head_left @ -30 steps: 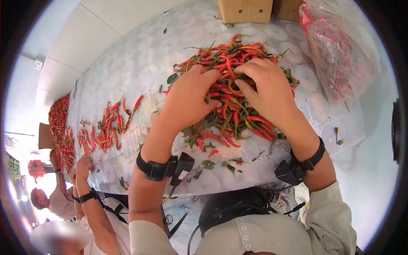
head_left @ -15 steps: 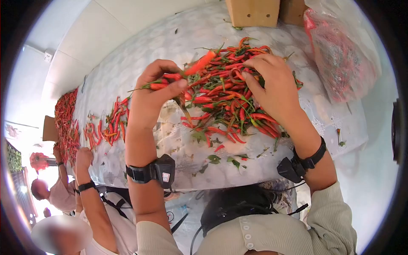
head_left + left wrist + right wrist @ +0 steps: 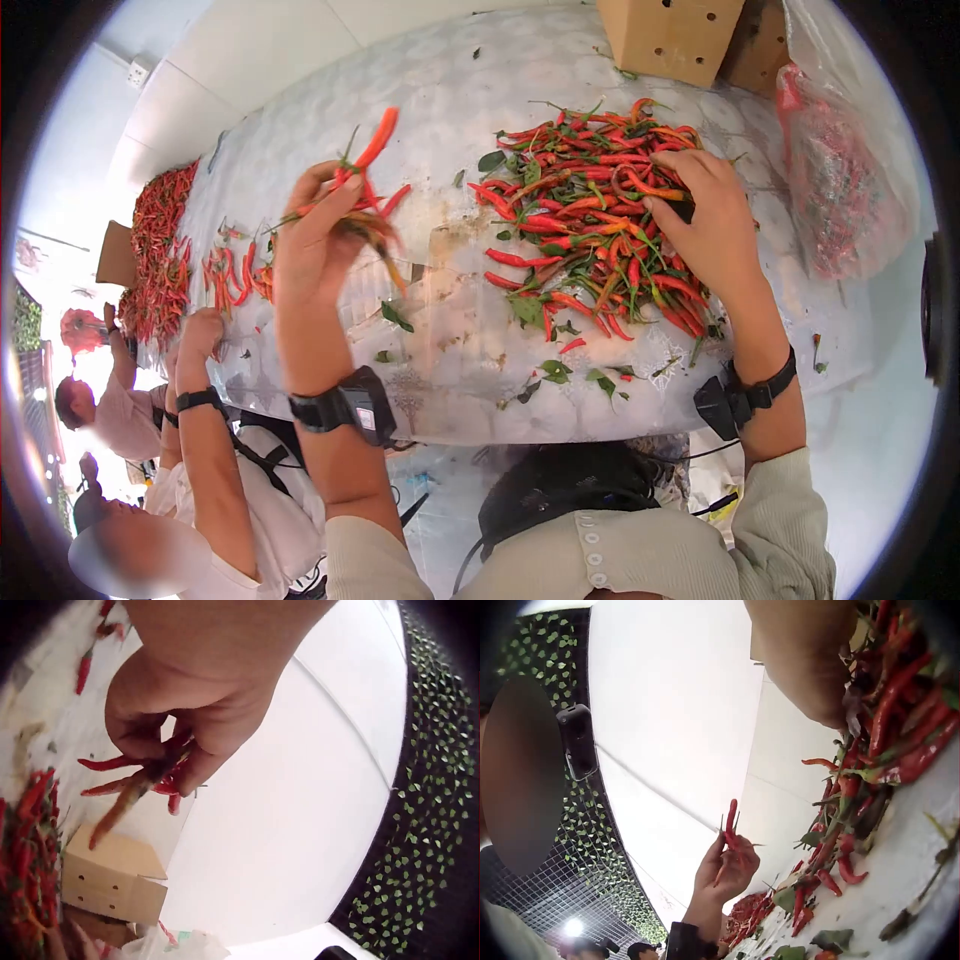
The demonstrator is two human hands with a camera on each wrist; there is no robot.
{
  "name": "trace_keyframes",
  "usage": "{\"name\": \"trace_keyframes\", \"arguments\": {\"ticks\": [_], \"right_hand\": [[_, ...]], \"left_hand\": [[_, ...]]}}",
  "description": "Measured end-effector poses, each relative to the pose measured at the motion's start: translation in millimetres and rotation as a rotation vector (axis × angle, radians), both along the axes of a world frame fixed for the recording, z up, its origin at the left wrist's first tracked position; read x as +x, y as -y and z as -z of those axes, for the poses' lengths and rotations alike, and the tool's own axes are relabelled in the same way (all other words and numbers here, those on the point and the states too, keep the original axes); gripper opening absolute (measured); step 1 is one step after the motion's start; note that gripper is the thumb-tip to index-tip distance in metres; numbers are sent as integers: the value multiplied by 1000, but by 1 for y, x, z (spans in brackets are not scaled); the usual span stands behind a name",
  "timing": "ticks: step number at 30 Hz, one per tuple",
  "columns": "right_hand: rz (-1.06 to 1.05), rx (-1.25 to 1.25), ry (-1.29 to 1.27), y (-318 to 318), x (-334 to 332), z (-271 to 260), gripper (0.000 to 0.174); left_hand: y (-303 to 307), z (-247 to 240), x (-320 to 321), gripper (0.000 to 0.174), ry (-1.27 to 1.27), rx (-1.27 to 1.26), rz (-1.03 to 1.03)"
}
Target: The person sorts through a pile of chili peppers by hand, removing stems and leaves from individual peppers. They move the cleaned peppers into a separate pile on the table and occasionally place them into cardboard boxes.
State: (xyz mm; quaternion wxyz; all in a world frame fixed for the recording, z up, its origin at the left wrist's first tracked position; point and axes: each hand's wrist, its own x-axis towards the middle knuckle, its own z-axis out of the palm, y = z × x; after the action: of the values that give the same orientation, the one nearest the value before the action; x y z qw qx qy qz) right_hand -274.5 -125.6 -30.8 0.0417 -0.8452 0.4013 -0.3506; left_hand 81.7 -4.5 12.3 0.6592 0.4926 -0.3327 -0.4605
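My left hand [image 3: 315,235] is raised over the table, left of the pile, and pinches a small bunch of chili peppers [image 3: 376,142] between thumb and fingers. Red tips and green stems stick out of the bunch, and one browned pepper [image 3: 120,811] points away from the hand in the left wrist view. My right hand [image 3: 715,215] rests at the right side of the big chili pile [image 3: 590,240], thumb and forefinger apart around a curved orange-red pepper [image 3: 650,188]. Its other fingers are hidden; I cannot tell if they grip any pepper.
Loose leaves [image 3: 555,371] lie before the pile. Behind it stand a cardboard box [image 3: 665,40] and a plastic bag of chilies [image 3: 845,190]. Farther left are a small chili group [image 3: 235,275], a large chili heap [image 3: 155,240] and another person's hand [image 3: 200,330].
My left hand has lifted out of the pile with a bunch of chili peppers and moved left. The right hand stays at the pile. The head view has shifted left.
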Motion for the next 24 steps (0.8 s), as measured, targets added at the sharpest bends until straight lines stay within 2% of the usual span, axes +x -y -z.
{"name": "trace_keyframes", "arguments": {"ticks": [1,3,5,8,11,14,16,18,21,23,24], "right_hand": [[-1,-6,-17,2,-2,0,33],[-62,36,-48,7,-7,5,33],[-80,91,-62,6,-9,3,28],[-107,109,-2,9,-11,6,25],[-71,125,53,12,-15,4,23],[-29,189,109,16,-19,0,22],[-13,203,149,17,-24,-6,21],[-8,170,196,19,-30,-11,21],[32,64,221,28,-40,-5,22],[-9,161,155,30,-46,-7,22],[-28,209,123,30,-47,-10,22]], "left_hand": [[-3,3,5,24,187,12,-175],[-17,2,18,31,422,6,-269],[-32,0,41,42,893,189,-408],[-48,-10,39,52,1574,455,-655],[-52,-4,25,54,2008,448,-882],[-39,-8,-14,53,1736,128,-463],[-23,-6,-50,53,1450,129,-165],[-5,-6,-92,50,1278,102,80],[27,-3,-140,53,1308,-45,296],[45,-1,-161,57,1367,-96,403],[52,1,-170,60,1403,-43,415]]}}
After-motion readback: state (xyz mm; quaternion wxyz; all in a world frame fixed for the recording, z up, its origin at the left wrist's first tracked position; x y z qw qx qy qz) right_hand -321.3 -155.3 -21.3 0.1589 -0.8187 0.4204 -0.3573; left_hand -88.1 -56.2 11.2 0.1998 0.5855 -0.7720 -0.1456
